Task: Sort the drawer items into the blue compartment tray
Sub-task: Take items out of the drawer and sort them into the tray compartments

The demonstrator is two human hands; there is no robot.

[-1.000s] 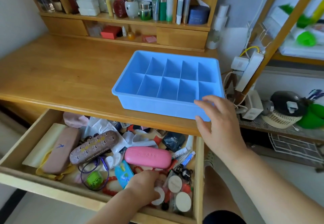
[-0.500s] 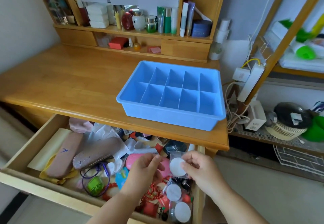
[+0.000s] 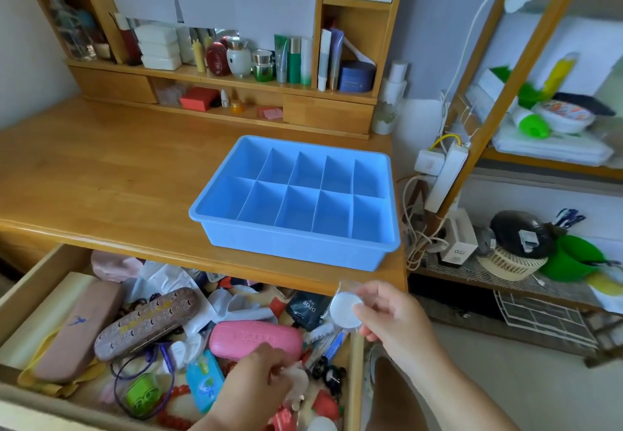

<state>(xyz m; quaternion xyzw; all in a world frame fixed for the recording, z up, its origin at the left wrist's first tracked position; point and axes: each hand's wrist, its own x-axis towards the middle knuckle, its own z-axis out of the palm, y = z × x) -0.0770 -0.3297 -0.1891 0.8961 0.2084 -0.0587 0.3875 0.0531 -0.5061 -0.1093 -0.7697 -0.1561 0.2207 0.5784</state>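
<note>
blue tray [image 3: 296, 248] on the wooden desk [image 3: 101, 187], every box bare. right hand [image 3: 391, 316] up by the desk edge, pinching a round white pad in clear wrap [image 3: 344, 309]. left hand [image 3: 256, 386] down in the messy drawer [image 3: 355, 380], fingers curled round something small and pale.

The left hand [image 3: 259, 385] is cut off at the wrist by the bottom edge, and what its fingers [image 3: 286, 375] pinch is a pale blur, too unclear to name. Just beyond those fingers the pink case [image 3: 254, 339] is partly covered. The drawer [image 3: 40, 275] runs out of view at the left and bottom. Behind the right hand's fingers [image 3: 362, 312], part of the white disc [image 3: 344, 311] is hidden.
</note>
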